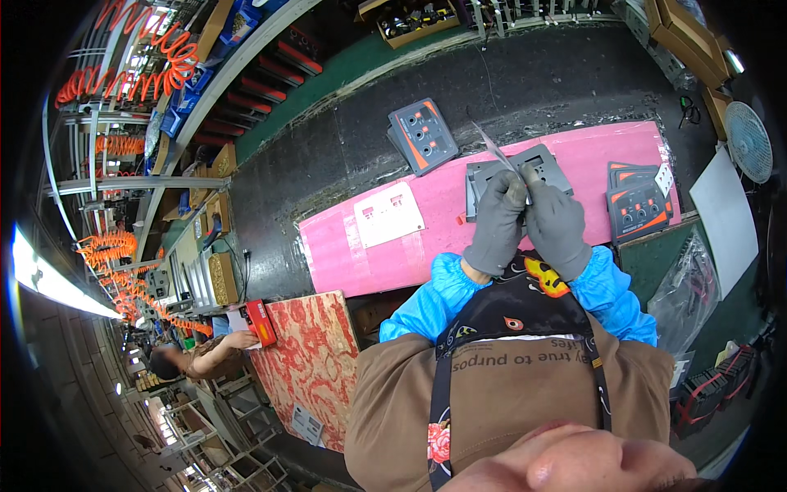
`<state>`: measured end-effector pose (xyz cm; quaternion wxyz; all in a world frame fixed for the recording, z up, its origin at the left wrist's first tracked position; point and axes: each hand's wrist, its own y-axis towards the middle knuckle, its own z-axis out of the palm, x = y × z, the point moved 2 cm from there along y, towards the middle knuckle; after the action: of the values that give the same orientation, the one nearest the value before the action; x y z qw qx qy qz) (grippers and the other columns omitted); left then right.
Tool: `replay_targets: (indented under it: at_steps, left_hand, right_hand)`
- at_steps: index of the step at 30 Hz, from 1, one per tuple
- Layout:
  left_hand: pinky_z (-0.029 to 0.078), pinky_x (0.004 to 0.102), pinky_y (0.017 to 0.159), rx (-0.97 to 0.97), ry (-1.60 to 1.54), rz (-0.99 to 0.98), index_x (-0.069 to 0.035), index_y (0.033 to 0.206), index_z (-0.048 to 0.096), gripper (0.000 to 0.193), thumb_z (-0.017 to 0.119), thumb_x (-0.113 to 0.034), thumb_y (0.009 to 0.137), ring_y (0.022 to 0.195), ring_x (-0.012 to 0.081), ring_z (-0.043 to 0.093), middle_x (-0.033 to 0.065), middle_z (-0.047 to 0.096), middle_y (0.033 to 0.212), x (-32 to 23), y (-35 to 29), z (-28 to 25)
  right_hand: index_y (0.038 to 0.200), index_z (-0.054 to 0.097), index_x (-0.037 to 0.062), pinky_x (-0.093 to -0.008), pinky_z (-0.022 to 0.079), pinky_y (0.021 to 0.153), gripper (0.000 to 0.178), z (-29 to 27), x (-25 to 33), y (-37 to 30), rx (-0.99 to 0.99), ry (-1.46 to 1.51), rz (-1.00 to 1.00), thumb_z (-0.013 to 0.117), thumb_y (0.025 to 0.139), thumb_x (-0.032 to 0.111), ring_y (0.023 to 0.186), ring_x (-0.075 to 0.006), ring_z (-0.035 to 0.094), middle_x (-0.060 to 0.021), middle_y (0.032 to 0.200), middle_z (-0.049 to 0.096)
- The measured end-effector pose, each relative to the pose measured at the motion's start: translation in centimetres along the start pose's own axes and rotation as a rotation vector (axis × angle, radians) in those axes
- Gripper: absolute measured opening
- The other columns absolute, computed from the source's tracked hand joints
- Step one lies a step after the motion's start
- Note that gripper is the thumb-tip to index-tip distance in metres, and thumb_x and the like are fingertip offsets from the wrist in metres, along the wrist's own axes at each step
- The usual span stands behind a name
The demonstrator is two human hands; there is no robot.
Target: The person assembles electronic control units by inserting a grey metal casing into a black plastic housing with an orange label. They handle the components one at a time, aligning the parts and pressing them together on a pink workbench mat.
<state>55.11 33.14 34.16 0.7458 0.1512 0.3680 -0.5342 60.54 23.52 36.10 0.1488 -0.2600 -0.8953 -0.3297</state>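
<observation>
A thin sheet (495,149) stood tilted over grey casings (554,169)

The left hand (498,220) pinched its lower end, above the pink mat (328,252). The right hand (559,228) sat bunched beside it — whether those fingers gripped too, I could not tell. Black-and-orange panels (423,135) lay stacked to the left.

Thin sheet (495,151) partly hidden by left hand (497,223), co-worker's head (166,362) blurred
</observation>
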Motion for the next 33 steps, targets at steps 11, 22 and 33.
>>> replay_targets:
  at_steps: [11,22,33]
  left_hand:
    - [0.042,0.0228,0.065,-0.065,0.608,0.337,-0.006,0.102,0.056,0.025,0.059,-0.031,0.101,0.077,0.0069,0.047,-0.0019,0.050,0.088,-1.2,-0.4,0.5]
    - [0.046,0.0246,0.062,-0.213,0.671,0.153,-0.002,0.093,0.057,0.015,0.060,-0.017,0.098,0.072,0.0059,0.052,-0.0002,0.056,0.080,-3.3,-1.3,1.3]
    - [0.045,0.0223,0.048,-0.037,0.271,-0.020,-0.009,0.088,0.051,0.010,0.058,-0.013,0.093,0.055,0.0086,0.055,0.0002,0.055,0.073,-3.1,0.4,-6.1]
  right_hand:
    - [0.135,0.052,0.0035,-0.0382,0.052,0.062,0.055,0.3,-0.6,-0.1,-0.007,0.015,0.069,0.061,0.081,0.001,0.078,-0.0256,0.067,-0.0121,0.098,0.069]
    - [0.139,0.049,0.0002,-0.0302,0.051,0.060,0.049,-0.6,-0.2,-0.2,0.140,0.655,0.370,0.055,0.091,0.007,0.069,-0.0152,0.065,-0.0109,0.085,0.067]
    - [0.120,0.063,0.0009,-0.0231,0.043,0.042,0.041,-1.0,-4.2,0.4,0.151,1.108,0.992,0.053,0.100,0.035,0.042,-0.0110,0.053,-0.0038,0.060,0.059]
